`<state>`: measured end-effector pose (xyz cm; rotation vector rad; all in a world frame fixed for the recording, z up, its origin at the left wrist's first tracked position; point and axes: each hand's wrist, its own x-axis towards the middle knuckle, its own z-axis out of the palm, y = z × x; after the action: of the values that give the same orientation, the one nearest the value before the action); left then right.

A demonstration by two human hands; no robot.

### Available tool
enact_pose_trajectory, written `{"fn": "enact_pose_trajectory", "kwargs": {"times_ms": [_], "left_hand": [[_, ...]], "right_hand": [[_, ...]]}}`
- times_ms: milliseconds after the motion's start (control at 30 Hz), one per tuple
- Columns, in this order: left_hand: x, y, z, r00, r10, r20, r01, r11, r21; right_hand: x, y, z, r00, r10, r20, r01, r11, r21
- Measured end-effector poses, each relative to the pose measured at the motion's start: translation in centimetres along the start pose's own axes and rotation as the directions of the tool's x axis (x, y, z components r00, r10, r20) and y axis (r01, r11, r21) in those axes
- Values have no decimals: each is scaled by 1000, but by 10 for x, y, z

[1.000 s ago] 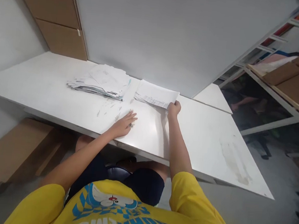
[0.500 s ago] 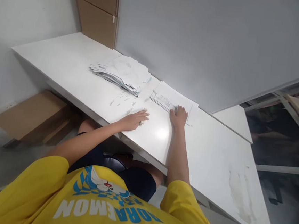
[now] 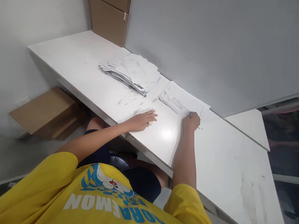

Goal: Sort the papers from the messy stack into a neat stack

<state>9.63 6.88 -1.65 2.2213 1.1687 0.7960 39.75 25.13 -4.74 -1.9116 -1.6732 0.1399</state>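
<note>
My left hand (image 3: 141, 121) lies flat on the white table (image 3: 108, 103) with its fingers stretched out and a ring on one finger. A small pale patch shows beside its fingertips; I cannot make out what it is. My right hand (image 3: 191, 122) is closed at the near right corner of a thin stack of paper sheets (image 3: 182, 97), whose top sheet carries a line drawing. A small dark bit shows at its curled fingers, but what they hold is hidden. Further left, a thicker, uneven pile of papers (image 3: 137, 69) rests near the wall panel.
A grey panel (image 3: 210, 44) rises along the table's back edge. Cardboard boxes (image 3: 107, 21) stand at the back left, and another cardboard box (image 3: 43, 111) is below the table on the left. Stains (image 3: 255, 205) mark the table's right end. Dark shelving (image 3: 289, 155) is beyond it.
My right hand has slid right along the paper stack's near edge and its fingers have curled in, uncovering more of the drawing. The left hand stays put. The whole view has shifted slightly.
</note>
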Motion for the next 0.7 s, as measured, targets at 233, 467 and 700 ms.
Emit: {"fn": "enact_pose_trajectory", "kwargs": {"times_ms": [233,467,700], "left_hand": [[-4,-1,-2,1000,-22,-10,22,999,-36],[68,-34,-32,872,77,-483,-154,980,-122],[196,-62,-21,915,-323,-243,354,930,96]], "right_hand": [[-2,-6,3,996,72,-57,-74,997,-33],[3,-17,5,994,45,-104,-54,995,-78],[16,-23,3,996,0,-93,-4,999,-42]]}}
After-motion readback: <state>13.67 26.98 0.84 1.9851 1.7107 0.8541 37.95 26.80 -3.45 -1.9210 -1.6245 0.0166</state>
